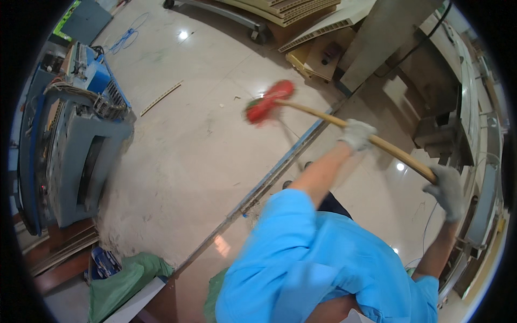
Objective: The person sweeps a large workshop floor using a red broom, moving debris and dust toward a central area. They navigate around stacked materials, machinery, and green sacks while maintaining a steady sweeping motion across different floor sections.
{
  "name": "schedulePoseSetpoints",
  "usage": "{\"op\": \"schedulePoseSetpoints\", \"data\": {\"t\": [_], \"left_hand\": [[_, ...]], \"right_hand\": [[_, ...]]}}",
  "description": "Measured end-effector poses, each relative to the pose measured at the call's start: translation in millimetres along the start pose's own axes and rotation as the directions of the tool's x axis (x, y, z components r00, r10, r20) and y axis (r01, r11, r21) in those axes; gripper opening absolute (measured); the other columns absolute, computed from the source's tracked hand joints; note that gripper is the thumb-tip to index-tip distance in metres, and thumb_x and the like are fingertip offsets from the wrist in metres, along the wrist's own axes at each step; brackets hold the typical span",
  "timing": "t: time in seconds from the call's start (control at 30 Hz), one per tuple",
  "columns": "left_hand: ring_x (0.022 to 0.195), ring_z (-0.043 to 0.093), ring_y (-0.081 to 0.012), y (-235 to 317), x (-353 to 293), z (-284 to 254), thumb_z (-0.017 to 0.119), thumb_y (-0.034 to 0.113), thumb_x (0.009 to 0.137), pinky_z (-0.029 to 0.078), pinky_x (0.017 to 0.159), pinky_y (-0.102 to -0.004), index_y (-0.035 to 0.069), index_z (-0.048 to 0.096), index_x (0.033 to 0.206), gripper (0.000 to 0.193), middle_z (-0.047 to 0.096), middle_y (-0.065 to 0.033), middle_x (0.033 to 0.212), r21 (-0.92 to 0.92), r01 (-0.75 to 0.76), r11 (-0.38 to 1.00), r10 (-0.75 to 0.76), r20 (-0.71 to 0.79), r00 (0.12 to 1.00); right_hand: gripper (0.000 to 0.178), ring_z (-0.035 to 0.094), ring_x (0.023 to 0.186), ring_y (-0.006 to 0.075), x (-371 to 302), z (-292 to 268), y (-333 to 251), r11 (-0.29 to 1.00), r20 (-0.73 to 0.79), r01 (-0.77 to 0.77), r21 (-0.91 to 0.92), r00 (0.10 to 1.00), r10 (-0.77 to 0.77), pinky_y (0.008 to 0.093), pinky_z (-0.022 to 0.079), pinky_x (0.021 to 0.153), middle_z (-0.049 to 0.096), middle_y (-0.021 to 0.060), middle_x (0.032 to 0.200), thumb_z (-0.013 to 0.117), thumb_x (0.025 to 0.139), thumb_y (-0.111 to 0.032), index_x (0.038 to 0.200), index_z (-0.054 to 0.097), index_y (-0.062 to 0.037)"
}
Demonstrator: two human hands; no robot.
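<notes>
A broom with a long wooden handle (399, 153) slants across the floor ahead of me. My left hand (357, 135), in a pale work glove, wraps round the handle partway down. Also gloved, my right hand (447, 189) is closed round the handle's upper end. The red broom head (272, 101) is smeared by motion at the far end, so whether its bristles touch the floor I cannot tell. Some small bits of debris (237, 98) lie on the tiles left of the broom head.
A metal floor track (280, 166) runs diagonally across the tiles. Grey machinery (81, 156) stands on the left, near a thin strip (161, 98). Stacked panels (285, 12) rest on a wheeled cart at the top. A green sack (121, 282) lies lower left. Machine frames line the right.
</notes>
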State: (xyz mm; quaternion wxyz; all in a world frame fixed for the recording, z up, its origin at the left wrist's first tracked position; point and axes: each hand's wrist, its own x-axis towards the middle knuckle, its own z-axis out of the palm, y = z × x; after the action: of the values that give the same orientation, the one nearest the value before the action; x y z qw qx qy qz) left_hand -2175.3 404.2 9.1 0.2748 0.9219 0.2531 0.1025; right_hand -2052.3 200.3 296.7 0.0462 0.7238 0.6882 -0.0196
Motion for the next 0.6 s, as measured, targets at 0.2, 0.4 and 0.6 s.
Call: {"op": "schedulePoseSetpoints", "data": {"t": [0.2,0.4,0.6], "left_hand": [[0.111,0.061,-0.0307,-212.8,-248.0,-41.6,0.074,0.017,0.081,0.047,0.098,-0.0423,0.017,0.066,0.125,0.045,0.068,-0.0153,0.115,0.100,0.616,0.781,-0.610,-0.087,0.788],[0.113,0.058,-0.0247,-224.5,-363.0,-71.7,0.073,0.015,0.078,0.030,0.112,-0.0505,0.019,0.062,0.122,0.045,0.065,-0.0060,0.115,0.186,0.751,0.634,-0.659,-0.379,0.650],[0.100,0.061,-0.0280,-167.1,-329.3,24.6,0.073,0.023,0.079,0.036,0.108,-0.0473,0.011,0.066,0.116,0.039,0.067,-0.0114,0.111,0.221,0.707,0.672,-0.416,-0.678,0.606]], "right_hand": [[0.012,0.064,0.056,0.0236,134.6,132.5,-178.7,0.924,0.328,0.173,0.340,0.899,-0.289,0.0430,0.052,0.049,0.068,0.0101,0.071,0.065,0.081,-0.017,0.077,0.068,-0.0064],[0.010,0.070,0.064,0.0264,165.5,159.5,-235.3,0.818,0.086,0.551,0.163,0.818,-0.569,0.0389,0.053,0.052,0.068,0.0083,0.069,0.063,0.082,-0.019,0.081,0.066,-0.0092],[0.010,0.071,0.071,0.0232,109.7,131.4,-181.4,0.853,0.314,0.509,0.117,0.796,-0.518,0.0382,0.054,0.057,0.070,0.0047,0.074,0.062,0.084,-0.017,0.090,0.068,-0.0132]]}}
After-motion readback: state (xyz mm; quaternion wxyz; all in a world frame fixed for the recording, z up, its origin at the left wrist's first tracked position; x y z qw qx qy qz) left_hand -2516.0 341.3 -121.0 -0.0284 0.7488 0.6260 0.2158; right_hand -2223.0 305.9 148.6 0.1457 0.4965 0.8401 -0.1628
